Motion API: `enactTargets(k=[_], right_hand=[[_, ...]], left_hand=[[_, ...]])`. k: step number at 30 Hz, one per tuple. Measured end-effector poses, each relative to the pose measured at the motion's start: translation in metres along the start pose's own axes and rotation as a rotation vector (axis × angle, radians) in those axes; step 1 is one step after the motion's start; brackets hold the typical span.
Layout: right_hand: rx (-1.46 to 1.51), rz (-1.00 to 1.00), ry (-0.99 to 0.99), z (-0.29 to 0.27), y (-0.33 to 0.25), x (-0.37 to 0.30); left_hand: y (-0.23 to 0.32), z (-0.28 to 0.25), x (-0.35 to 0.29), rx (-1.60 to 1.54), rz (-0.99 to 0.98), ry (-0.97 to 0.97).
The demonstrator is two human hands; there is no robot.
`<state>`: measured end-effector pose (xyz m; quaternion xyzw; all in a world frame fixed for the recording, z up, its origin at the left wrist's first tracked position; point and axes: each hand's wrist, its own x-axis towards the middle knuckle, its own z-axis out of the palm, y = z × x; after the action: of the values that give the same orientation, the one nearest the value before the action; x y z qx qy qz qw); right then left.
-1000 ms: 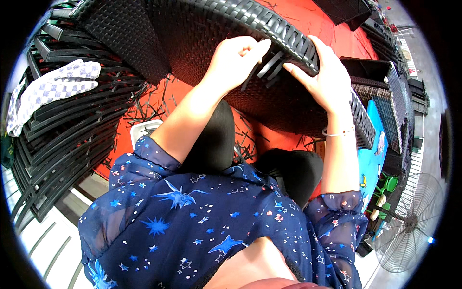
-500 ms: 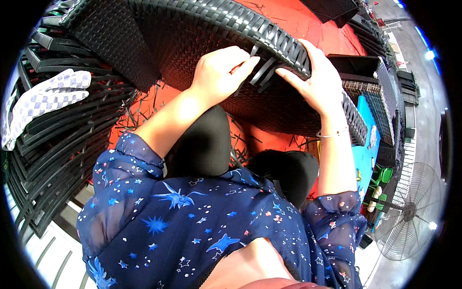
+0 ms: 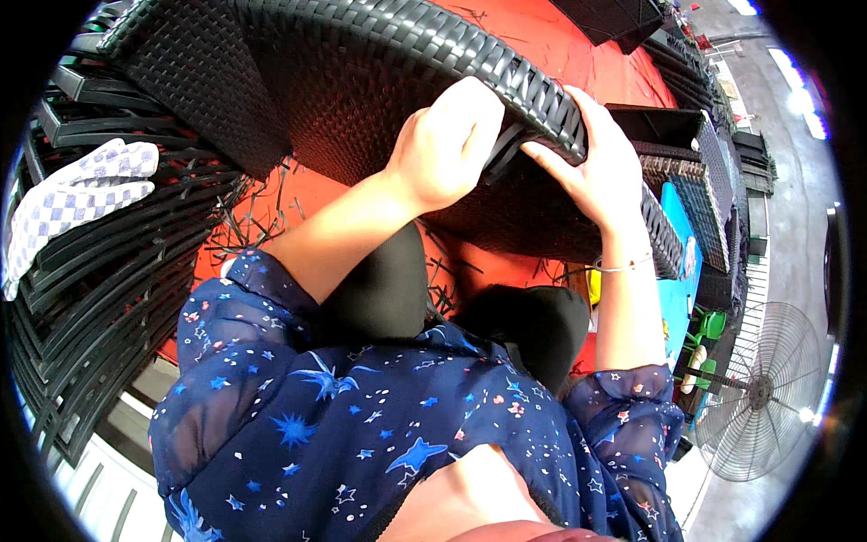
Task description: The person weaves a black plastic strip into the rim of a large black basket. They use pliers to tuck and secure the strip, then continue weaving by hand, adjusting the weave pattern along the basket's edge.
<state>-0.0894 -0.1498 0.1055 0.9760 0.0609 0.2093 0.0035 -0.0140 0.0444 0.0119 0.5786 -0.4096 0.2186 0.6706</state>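
A black woven wicker furniture panel with a thick braided rim leans up in front of my knees. My left hand is closed in a fist against the panel just below the rim; the flat black strip in its grip is mostly hidden by the fingers. Beside that fist, loose strip ends stick out from the weave. My right hand wraps the rim farther right, thumb on the near face and fingers over the far side.
Curved black frames are stacked at the left, with a checkered glove on top. Strip scraps litter the red floor covering. To the right are more woven pieces, a blue surface, a green object and a fan.
My left hand has moved up and right to the rim, its fingers turning from a pinch on a strip into a fist. My right hand keeps its hold, slightly shifted with the view.
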Motion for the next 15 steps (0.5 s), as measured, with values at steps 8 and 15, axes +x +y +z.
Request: enactTargets(k=[8, 15], right_hand=[[0.044, 0.026, -0.009, 0.0, -0.002, -0.002], [0.033, 0.005, 0.007, -0.003, -0.011, -0.009]], left_hand=[[0.012, 0.003, -0.014, -0.125, -0.194, 0.083], [0.019, -0.004, -0.028, -0.151, -0.219, 0.084]])
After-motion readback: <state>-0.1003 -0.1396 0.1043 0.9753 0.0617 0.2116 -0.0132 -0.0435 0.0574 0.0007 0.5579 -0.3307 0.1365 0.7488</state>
